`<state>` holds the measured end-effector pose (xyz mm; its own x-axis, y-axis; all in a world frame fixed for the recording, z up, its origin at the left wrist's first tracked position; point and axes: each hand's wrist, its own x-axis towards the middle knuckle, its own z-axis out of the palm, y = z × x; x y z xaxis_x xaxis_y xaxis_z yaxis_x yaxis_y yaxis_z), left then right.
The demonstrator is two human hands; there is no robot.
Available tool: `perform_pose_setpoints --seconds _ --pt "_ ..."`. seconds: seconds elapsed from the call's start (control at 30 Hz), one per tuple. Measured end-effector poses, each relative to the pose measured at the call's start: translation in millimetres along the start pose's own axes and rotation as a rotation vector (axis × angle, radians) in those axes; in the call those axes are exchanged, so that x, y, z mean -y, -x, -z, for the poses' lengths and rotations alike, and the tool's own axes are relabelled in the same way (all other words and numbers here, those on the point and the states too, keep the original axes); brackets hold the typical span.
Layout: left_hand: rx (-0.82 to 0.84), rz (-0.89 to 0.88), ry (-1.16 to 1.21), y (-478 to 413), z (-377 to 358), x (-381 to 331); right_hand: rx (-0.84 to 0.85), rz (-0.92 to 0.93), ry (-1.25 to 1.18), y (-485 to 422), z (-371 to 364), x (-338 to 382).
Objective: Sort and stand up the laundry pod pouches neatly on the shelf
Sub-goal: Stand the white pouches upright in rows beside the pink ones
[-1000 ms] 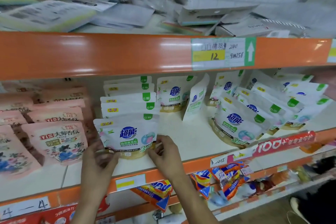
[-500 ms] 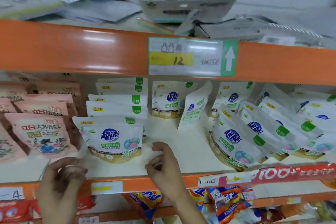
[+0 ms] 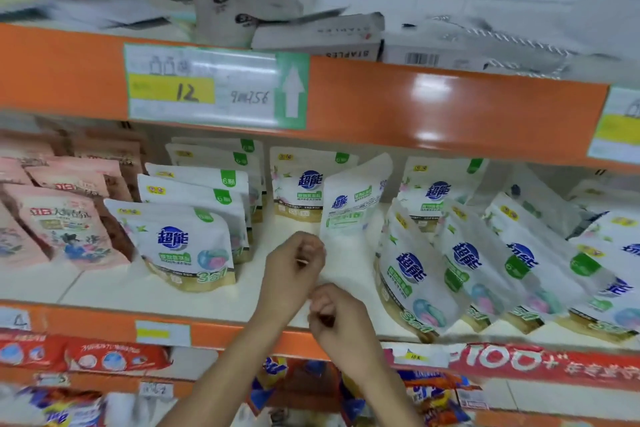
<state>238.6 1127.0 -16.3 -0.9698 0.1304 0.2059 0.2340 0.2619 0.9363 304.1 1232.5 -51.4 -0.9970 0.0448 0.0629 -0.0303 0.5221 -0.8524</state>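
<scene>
A row of white pouches with blue logos stands upright at left, the front pouch (image 3: pixel 183 246) facing me. One pouch (image 3: pixel 304 184) stands at the back of the shelf (image 3: pixel 207 298). Beside it a turned pouch (image 3: pixel 353 204) stands at an angle. Several white pouches (image 3: pixel 415 274) lean back in slanting rows at right. My left hand (image 3: pixel 294 263) hovers in the gap between the rows, fingers curled, just left of the turned pouch's lower corner. My right hand (image 3: pixel 332 312) is a loose fist at the shelf's front edge. Neither hand holds anything.
Pink pouches (image 3: pixel 59 225) fill the shelf's left end. The upper shelf's orange lip carries a price tag (image 3: pixel 207 90) and is piled with boxes (image 3: pixel 318 38). Below are red and blue-orange packets (image 3: pixel 114 357).
My left hand left the front pouch's left side and moved right into the gap beside my right hand. The view shifted right and closer.
</scene>
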Motion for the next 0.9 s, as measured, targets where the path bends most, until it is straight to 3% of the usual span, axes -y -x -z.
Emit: perform_pose_setpoints --seconds 0.2,0.37,0.47,0.7,0.77,0.9 --pt "-0.079 0.048 -0.008 -45.1 -9.1 17.1 -0.028 -0.076 -0.141 0.3 7.7 3.7" --pt "-0.059 0.042 -0.017 -41.6 -7.4 29.0 -0.123 -0.025 -0.125 27.8 19.7 5.5" --pt "-0.054 0.056 -0.010 -44.4 -4.5 34.0 -0.314 -0.039 -0.117 55.4 37.5 -4.9" --pt "-0.028 0.039 -0.020 -40.1 -0.8 35.3 -0.931 -0.176 -0.022 98.5 82.3 -25.0" --pt "-0.013 0.030 -0.028 -35.9 -0.5 34.7 -0.952 -0.194 -0.026 99.7 87.0 -27.4" --pt "0.009 0.045 0.016 -25.6 0.0 33.1 -0.825 -0.135 0.081 92.2 89.0 -25.4"
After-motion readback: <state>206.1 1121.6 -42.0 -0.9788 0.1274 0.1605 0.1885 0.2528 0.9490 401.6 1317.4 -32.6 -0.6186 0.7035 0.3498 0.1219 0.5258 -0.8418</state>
